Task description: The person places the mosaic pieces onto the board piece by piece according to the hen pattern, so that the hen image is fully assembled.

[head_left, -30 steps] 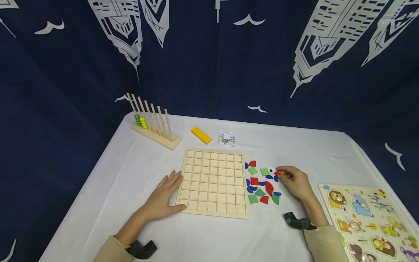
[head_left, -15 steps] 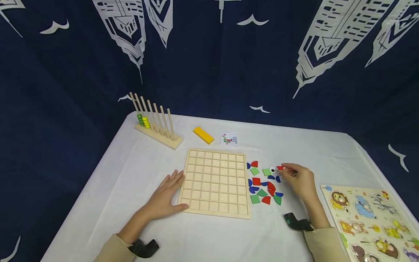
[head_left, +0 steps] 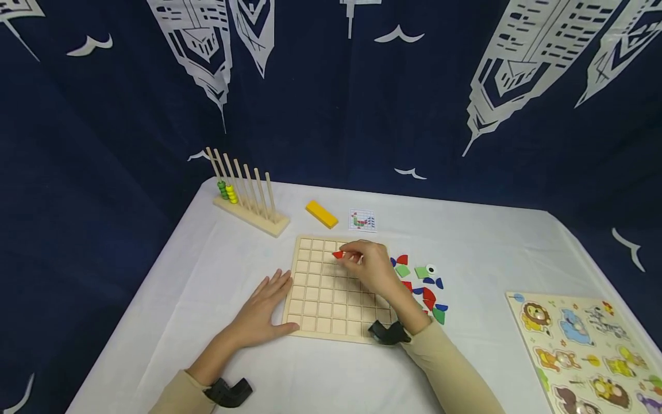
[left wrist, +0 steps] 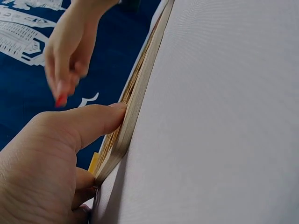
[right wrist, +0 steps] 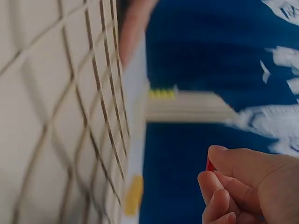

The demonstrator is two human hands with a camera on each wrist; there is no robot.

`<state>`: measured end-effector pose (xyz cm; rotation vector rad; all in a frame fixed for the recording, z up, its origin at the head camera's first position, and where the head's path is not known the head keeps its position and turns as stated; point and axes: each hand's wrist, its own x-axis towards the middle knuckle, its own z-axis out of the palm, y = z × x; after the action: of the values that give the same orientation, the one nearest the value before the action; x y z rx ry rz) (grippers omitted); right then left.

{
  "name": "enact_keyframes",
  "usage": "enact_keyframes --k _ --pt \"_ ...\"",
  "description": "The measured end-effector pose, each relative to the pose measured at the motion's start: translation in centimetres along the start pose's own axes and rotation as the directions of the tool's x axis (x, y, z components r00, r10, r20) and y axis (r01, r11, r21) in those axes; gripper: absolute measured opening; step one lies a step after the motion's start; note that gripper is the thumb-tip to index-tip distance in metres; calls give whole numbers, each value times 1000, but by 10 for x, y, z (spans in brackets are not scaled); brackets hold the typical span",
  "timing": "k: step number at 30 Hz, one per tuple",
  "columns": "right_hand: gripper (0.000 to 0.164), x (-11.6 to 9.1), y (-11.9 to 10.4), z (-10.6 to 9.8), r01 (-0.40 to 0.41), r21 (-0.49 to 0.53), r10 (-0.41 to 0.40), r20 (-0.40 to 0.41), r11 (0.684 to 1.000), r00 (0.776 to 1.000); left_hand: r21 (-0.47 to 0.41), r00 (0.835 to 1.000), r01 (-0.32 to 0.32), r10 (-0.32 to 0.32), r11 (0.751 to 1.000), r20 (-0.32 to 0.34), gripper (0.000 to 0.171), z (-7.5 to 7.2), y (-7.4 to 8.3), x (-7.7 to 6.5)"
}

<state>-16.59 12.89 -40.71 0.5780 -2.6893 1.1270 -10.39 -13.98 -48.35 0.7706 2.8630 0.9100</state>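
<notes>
Over the 12 o'clock part of the wooden grid board [head_left: 326,296], we see the right hand [head_left: 368,265] pinching a small red piece [head_left: 338,254] between thumb and fingers. From the right wrist view we can tell that hand and piece are apart from the board's surface, so the piece is not seated in any cell; the fingertips cover part of its outline. Between 8 and 9 o'clock, the left hand [head_left: 264,313] lies against the board's edge with its fingers fairly straight, its thumb resting on the rim; we judge that it steadies the board rather than grips it.

As for progress, we would call this the very start. None of the cells we can see carries a piece, though the right hand and the sleeved forearm [head_left: 446,362] cover part of the grid, and we cannot vouch for what is beneath. At 3 o'clock, just beside the board, lie the loose pieces [head_left: 428,294] in red, green and blue, with a white disc [head_left: 431,268] among them; the forearm hides some. Just past 12 o'clock, beyond the far rim, lies a small card [head_left: 362,221] printed with a coloured figure on a grid. By our reckoning, nearly all the laying-out remains: one piece is in hand, the others off the board.
</notes>
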Motion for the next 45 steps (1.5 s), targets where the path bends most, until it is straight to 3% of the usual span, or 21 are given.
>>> enact_keyframes --k 6,14,24,36,45 --pt "19 19 -11 42 -3 42 -3 142 999 990 36 1000 -3 2 999 31 97 2 1 -1" --pt "15 28 -10 67 20 44 -29 209 999 977 67 999 -22 20 998 27 96 -1 7 -3" --pt "18 30 -7 77 26 15 -29 215 1000 976 71 999 -43 43 997 -3 95 -1 6 -1" --pt "22 29 -3 82 16 27 -21 195 1000 981 58 1000 -23 23 998 8 95 -1 4 -1" --pt "26 26 -6 77 35 -49 -26 181 998 983 61 1000 -29 29 998 4 95 -1 3 -2"
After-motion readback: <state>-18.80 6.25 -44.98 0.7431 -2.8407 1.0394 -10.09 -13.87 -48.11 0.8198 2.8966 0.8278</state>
